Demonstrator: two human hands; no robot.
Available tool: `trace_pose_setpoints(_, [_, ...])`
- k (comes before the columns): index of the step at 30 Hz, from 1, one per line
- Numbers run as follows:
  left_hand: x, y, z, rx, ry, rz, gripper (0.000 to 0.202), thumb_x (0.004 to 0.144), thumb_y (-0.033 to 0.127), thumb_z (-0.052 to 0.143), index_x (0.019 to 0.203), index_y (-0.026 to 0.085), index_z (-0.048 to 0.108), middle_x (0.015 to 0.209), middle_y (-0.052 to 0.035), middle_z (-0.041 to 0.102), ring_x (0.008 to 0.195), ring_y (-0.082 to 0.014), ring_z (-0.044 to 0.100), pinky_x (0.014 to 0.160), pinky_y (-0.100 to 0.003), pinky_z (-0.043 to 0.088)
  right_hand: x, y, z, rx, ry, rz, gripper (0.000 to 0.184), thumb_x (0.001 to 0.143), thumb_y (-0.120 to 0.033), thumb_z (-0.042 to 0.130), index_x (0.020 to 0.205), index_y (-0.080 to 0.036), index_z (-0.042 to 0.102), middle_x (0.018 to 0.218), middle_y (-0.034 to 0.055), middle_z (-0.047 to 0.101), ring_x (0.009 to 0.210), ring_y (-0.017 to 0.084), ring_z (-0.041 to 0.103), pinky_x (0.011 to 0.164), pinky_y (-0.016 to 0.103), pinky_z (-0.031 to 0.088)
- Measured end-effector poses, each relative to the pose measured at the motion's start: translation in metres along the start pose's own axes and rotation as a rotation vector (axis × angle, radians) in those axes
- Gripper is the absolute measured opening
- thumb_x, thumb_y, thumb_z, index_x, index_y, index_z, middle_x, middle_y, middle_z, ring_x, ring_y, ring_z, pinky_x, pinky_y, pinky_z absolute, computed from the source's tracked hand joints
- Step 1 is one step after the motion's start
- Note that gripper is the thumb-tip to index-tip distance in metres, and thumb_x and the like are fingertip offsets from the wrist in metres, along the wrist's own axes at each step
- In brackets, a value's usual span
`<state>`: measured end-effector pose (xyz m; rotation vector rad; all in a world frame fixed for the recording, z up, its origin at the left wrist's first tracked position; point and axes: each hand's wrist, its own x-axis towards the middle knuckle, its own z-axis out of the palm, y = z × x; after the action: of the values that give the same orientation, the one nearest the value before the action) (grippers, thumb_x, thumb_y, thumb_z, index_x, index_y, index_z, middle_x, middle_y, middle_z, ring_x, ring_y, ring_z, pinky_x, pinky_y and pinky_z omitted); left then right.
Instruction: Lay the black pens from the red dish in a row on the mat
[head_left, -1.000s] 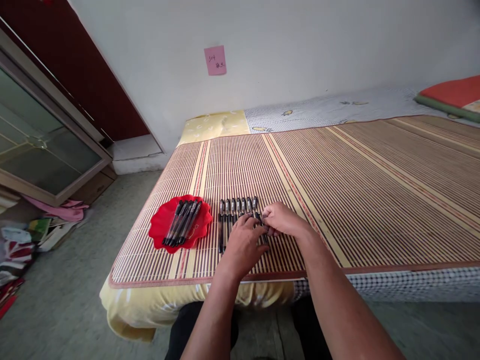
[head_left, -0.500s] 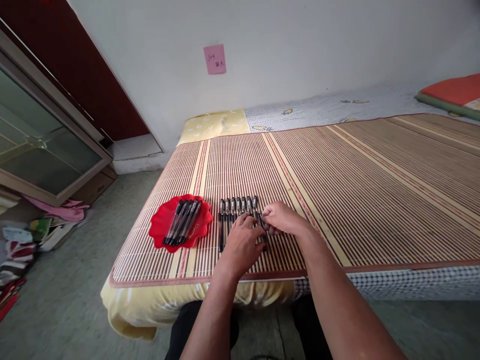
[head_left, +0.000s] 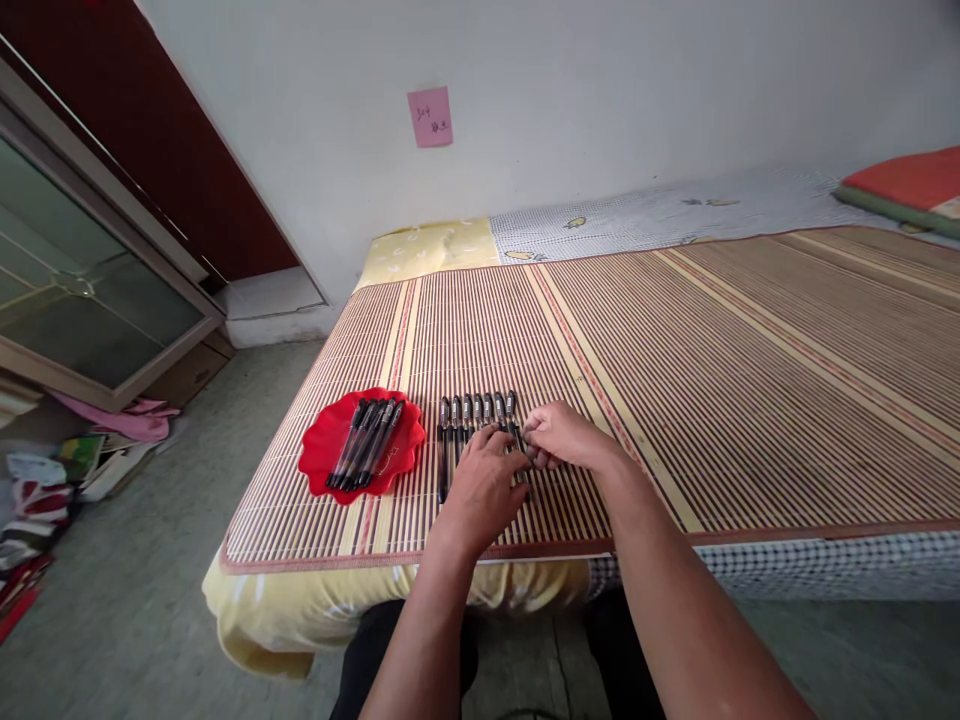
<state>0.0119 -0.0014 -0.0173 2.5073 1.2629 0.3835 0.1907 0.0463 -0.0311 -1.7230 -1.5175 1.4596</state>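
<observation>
Several black pens (head_left: 455,413) lie side by side in a row on the striped mat, their capped ends toward the wall. My left hand (head_left: 491,480) rests across the lower part of the row with its fingers apart, covering much of the pens there. The thumb and fingertips are near the rightmost pen. At the right end of the row, my right hand (head_left: 559,437) is closed, its curled fingertips against that last pen; what lies inside them is hidden. More black pens (head_left: 366,443) lie in a bundle on a red scalloped plate (head_left: 319,445) left of the row.
The striped mat (head_left: 712,400) covers a bed against a white wall, where a pink note (head_left: 430,117) is stuck. A folded red and green cloth (head_left: 904,187) is at the far right. A glass-panelled door (head_left: 82,290) and piled items (head_left: 37,500) are on the left.
Almost nothing differs. Both hands stay at the row, with only a very slight shift of the fingers at the rightmost pen.
</observation>
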Motion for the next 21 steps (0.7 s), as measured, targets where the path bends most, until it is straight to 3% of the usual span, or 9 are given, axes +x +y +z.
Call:
trace_pose_setpoints(8, [0.0,0.006,-0.001,-0.01,-0.051,0.004,0.019,0.084,0.018,0.073,0.102,0.022,0.078,0.133,-0.0068,0.067,0.144,-0.0361,0.038,0.119,-0.056,0.035,0.003,0.003,0.0,-0.045,0.032,-0.024,0.019,0.09,-0.01,0.054,0.073,-0.019,0.058,0.056,0.0,0.066,0.049,0.014,0.064,0.048,0.021,0.044])
trace_pose_setpoints(12, [0.001,0.003,-0.003,-0.032,-0.025,0.019,0.018,0.085,0.019,0.073,0.103,0.022,0.078,0.133,-0.0068,0.067,0.144,-0.035,0.039,0.119,-0.056,0.035,0.003,-0.005,-0.004,-0.25,0.323,-0.204,0.013,0.088,-0.014,0.058,0.078,-0.017,0.065,0.072,0.0031,0.072,0.062,0.014,0.066,0.057,0.022,0.043])
trace_pose_setpoints(15, [0.0,-0.005,-0.009,-0.072,0.051,0.014,0.021,0.086,0.02,0.073,0.106,0.022,0.076,0.128,-0.0072,0.069,0.139,-0.032,0.045,0.118,-0.053,0.038,0.008,-0.017,-0.007,-0.319,0.468,-0.257,0.011,0.089,-0.018,0.063,0.092,-0.015,0.072,0.087,0.0058,0.076,0.078,0.016,0.068,0.064,0.023,0.044])
trace_pose_setpoints(21, [-0.006,-0.025,-0.025,-0.155,0.328,-0.065,0.014,0.092,0.016,0.065,0.104,0.018,0.073,0.111,-0.0088,0.071,0.12,-0.0261,0.058,0.108,-0.048,0.048,0.028,-0.033,-0.003,-0.438,0.356,-0.116,0.021,0.086,-0.026,0.072,0.102,-0.014,0.077,0.094,0.0081,0.077,0.076,0.016,0.067,0.064,0.025,0.044])
